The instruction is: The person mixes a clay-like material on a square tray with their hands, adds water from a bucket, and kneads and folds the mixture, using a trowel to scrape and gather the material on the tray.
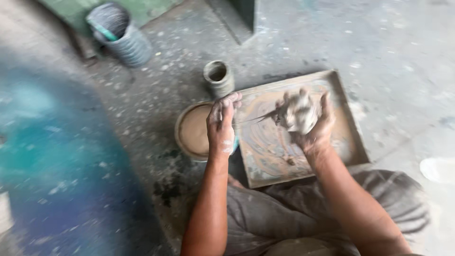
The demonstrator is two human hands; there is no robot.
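- The right hand point(316, 124) is closed around a lump of grey clay point(298, 113); the fingers curl over its top and far side, so the lump sits in the palm.
- The lump of grey clay is held above the flat square board point(348, 137), over its upper middle part, and I cannot tell if it touches the board.
- The lump is roundish and blurred, so a long axis is not clear; a thin dark strand point(258, 117) comes out from its left side and points to the left hand, almost level, a little downward to the left.
- The left hand point(222, 124) is at the left edge of the board, covered with pale wet clay; its fingers are bent together at the tips near the end of the strand, but the blur does not let me say if they pinch it.
- The board lies on the floor point(393, 57) in front of the person's knees and is smeared with brown and grey swirls.
- A round bowl of muddy water point(192, 130) stands just beside the board on the left, partly behind the left hand.
- A small grey clay cup point(218, 77) stands upright behind the bowl.
- A ribbed grey bucket point(121, 33) stands farther away, at the upper left.
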